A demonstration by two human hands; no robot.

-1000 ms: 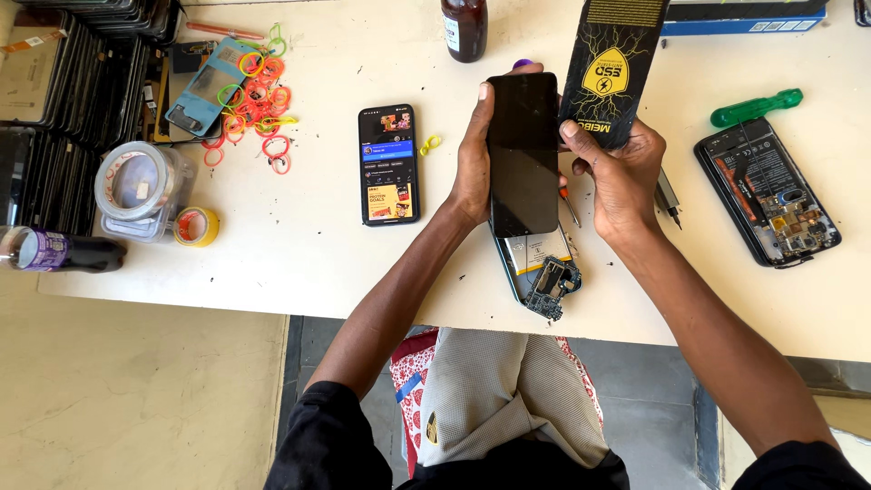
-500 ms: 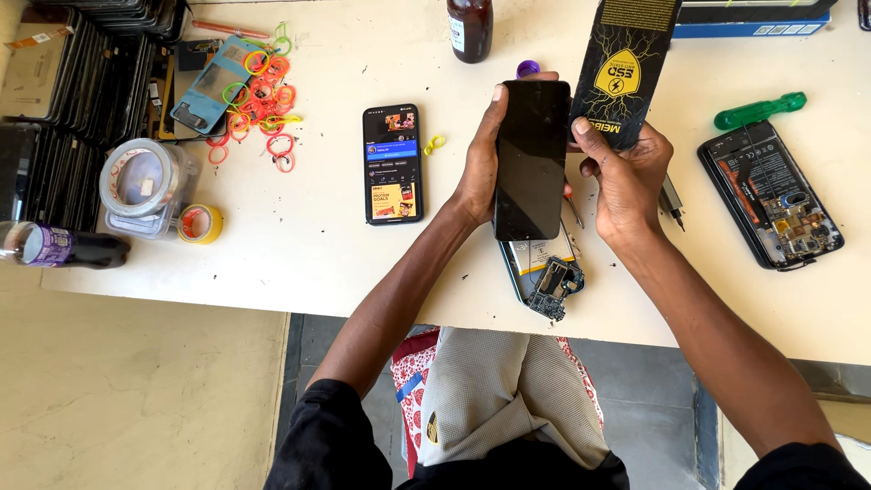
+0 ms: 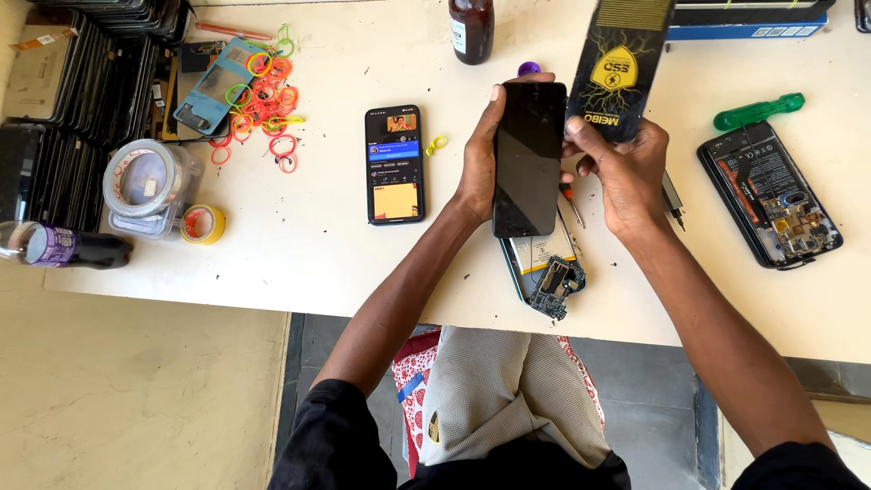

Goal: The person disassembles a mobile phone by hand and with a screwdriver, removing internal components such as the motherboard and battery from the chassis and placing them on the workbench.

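Black phone screen panel (image 3: 529, 156) is being held upright above the surface (image 3: 299, 245), just over an opened phone frame (image 3: 543, 269) that is lying at the panel's 6 o'clock with its circuit board showing. The left hand (image 3: 478, 161) is gripping the panel along its 9 o'clock edge, fingers curled narrowly around the rim with the thumb on the near face. The right hand (image 3: 626, 163) is pinching the 3 o'clock edge between thumb and fingertips — fingers close together, closed on the panel rather than spread. A black and yellow package (image 3: 620, 68) is leaning behind that hand at 12 o'clock.

Handling this well, in my judgement, is a matter of keeping pressure on the edges only, sparing the glass face, and holding the panel level and square over the frame below, since a thin panel like this is likely to flex or crack if twisted.

A lit smartphone (image 3: 394, 163) is lying at 9 o'clock, an open phone back (image 3: 769, 195) at 3 o'clock — both well apart from the hands.
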